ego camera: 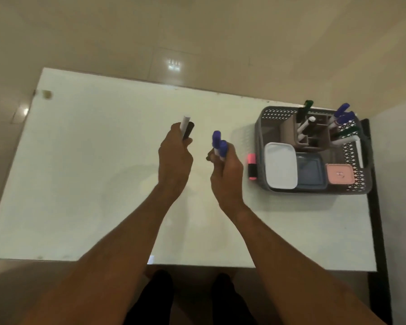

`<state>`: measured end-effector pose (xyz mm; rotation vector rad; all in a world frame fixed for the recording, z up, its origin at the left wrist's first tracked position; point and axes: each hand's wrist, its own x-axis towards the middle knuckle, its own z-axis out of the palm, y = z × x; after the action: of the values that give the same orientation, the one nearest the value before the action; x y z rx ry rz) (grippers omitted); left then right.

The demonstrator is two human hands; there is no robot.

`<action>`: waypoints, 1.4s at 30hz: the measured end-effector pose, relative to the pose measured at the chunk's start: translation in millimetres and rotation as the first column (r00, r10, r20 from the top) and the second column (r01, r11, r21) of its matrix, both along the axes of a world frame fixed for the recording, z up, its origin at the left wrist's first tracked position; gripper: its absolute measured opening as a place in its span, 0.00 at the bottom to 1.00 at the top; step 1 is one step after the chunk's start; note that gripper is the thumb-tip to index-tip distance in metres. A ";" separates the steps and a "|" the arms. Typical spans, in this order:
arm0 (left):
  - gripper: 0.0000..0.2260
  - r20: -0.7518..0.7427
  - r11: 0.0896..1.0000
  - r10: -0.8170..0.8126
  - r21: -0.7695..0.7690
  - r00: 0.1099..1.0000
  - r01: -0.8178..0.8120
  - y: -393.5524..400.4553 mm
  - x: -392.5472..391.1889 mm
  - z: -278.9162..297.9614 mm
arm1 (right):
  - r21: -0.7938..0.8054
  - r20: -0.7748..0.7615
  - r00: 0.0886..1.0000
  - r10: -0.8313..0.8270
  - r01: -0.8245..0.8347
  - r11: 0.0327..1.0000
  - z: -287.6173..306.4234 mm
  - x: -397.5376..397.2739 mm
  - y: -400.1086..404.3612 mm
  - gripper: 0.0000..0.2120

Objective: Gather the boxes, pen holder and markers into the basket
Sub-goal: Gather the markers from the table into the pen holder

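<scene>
My left hand is closed around two markers, one white-ended and one black, above the middle of the white table. My right hand grips two blue-capped markers just to its right. The grey perforated basket stands at the table's right edge. Inside it are a brown pen holder with several markers, a white box, a blue-grey box and a pink box. A pink highlighter lies on the table against the basket's left side.
The table's black frame runs down the right side. Beige floor tiles surround the table. My legs show below the near edge.
</scene>
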<state>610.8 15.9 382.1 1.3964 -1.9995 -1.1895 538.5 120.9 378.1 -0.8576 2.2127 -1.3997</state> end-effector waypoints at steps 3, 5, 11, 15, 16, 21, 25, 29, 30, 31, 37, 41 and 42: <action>0.04 -0.130 0.998 0.012 -0.067 0.991 -0.020 24.9 -48.1 11.7 | -0.097 -0.054 0.983 -0.177 0.171 0.980 16.0 -41.4 13.0 0.07; 0.04 -0.208 0.996 0.000 -0.083 0.978 -0.018 44.4 -80.4 17.6 | -0.151 -0.060 0.958 -0.280 0.268 0.952 26.2 -72.1 26.8 0.06; 0.10 -0.380 0.992 0.010 -0.116 0.925 -0.059 102.2 -162.2 39.7 | -0.290 -0.054 0.847 -0.529 0.494 0.820 54.9 -156.6 71.3 0.12; 0.11 -0.448 0.991 -0.054 -0.134 0.893 -0.007 127.0 -215.7 52.3 | -0.292 0.008 0.808 -0.590 0.566 0.771 67.3 -206.4 101.9 0.13; 0.11 -0.476 0.990 -0.080 -0.140 0.876 0.014 129.1 -229.2 56.4 | -0.266 0.033 0.812 -0.582 0.569 0.778 67.3 -217.2 107.0 0.14; 0.12 -0.626 0.976 -0.211 -0.094 0.751 0.196 109.2 -298.2 70.7 | -0.216 0.177 0.893 -0.413 0.445 0.869 53.1 -262.6 126.3 0.10; 0.12 -0.595 0.938 -0.301 -0.045 0.745 0.343 77.9 -339.2 69.1 | -0.192 0.221 0.939 -0.264 0.307 0.932 48.4 -281.1 128.6 0.12; 0.11 -0.534 0.856 -0.399 0.072 0.745 0.511 56.4 -360.8 55.2 | -0.180 0.208 0.966 -0.153 0.192 0.965 39.5 -292.2 125.2 0.14; 0.11 -0.503 0.834 -0.429 0.098 0.750 0.543 53.8 -362.9 51.7 | -0.174 0.208 0.970 -0.123 0.160 0.972 37.6 -294.4 125.0 0.14; 0.11 -0.467 0.814 -0.459 0.119 0.756 0.568 52.7 -363.7 48.6 | -0.167 0.202 0.975 -0.093 0.128 0.978 36.8 -296.5 124.7 0.14; 0.12 -0.378 0.748 -0.538 0.199 0.754 0.633 54.2 -356.0 34.0 | -0.109 0.140 0.990 0.034 -0.019 0.994 26.0 -305.1 118.2 0.16; 0.12 -0.364 0.723 -0.550 0.242 0.751 0.647 57.3 -353.4 27.0 | -0.044 0.103 0.991 0.081 -0.076 0.996 12.0 -307.3 117.0 0.17; 0.12 -0.352 0.720 -0.556 0.249 0.753 0.648 58.1 -352.9 25.5 | -0.035 0.108 0.991 0.075 -0.072 0.997 9.4 -306.8 117.6 0.18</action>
<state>257.9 74.0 407.7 0.6372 -2.1913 -1.9946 231.7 238.5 387.5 -0.8431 2.0620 -1.4156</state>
